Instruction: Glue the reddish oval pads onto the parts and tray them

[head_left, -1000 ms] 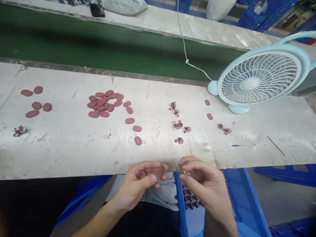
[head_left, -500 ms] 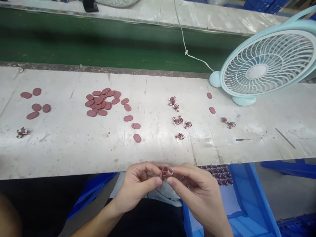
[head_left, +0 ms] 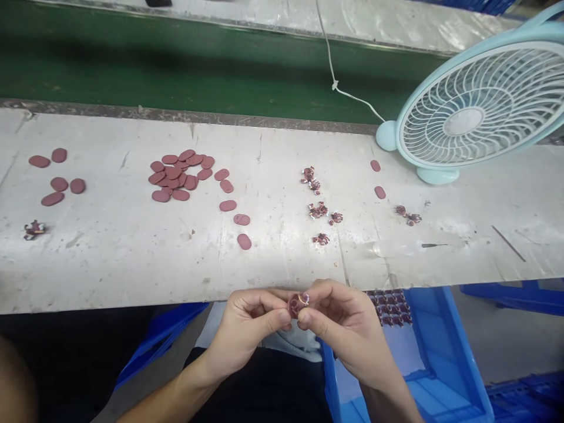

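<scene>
Just past the table's front edge, my left hand (head_left: 247,335) pinches a dark red oval disc (head_left: 292,306) between thumb and fingers. My right hand (head_left: 352,329) closes its thumb and fingertips on a small dark red figure (head_left: 304,299) with white and orange bits, pressed against the disc. The fingers partly cover both pieces. On the table (head_left: 273,258) ahead, similar small figures (head_left: 318,210) lie in a loose column. A pile of matching oval discs (head_left: 174,173) is farther left, with more discs (head_left: 228,205) trailing from it.
A pale blue fan (head_left: 462,120) stands at the right, its white cord (head_left: 335,85) running back. Below the table edge on the right is a blue bin (head_left: 458,352) with rows of figures (head_left: 391,308). A thin pointed tool (head_left: 434,245) lies at right. Someone's arm (head_left: 15,382) shows lower left.
My right hand's fingers have shifted slightly, and the disc and figure have turned a little toward the camera. The view has tilted slightly downward.
</scene>
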Available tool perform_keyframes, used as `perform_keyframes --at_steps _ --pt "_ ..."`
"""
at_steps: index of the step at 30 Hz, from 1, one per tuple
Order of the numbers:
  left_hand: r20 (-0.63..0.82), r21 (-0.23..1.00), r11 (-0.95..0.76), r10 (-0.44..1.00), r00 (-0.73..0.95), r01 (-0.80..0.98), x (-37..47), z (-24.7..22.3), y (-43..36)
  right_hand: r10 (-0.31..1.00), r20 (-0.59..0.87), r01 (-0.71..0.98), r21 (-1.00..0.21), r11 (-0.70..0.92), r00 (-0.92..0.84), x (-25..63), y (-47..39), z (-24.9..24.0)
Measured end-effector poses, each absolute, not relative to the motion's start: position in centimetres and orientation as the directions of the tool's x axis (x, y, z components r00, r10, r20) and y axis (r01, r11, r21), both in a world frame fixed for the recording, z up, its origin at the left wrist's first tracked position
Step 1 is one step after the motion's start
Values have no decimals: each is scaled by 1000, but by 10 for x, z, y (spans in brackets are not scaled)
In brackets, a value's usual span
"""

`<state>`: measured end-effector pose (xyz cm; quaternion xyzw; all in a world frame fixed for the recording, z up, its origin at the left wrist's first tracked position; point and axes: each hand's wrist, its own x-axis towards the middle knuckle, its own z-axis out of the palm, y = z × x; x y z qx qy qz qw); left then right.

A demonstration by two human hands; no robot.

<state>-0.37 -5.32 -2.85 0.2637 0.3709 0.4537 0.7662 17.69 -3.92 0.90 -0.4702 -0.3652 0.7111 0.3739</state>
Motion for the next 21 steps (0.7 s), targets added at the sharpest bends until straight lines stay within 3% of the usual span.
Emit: perform_keyframes --at_steps 14,21 --pt "-332 709 447 894 301 -546 4 -28 -53 912 -353 -238 -886 -398 -210 171 -47 5" --pt "-404 695 492 870 281 -524 6 -26 -52 933 -327 -285 -890 -357 -149 177 -51 5"
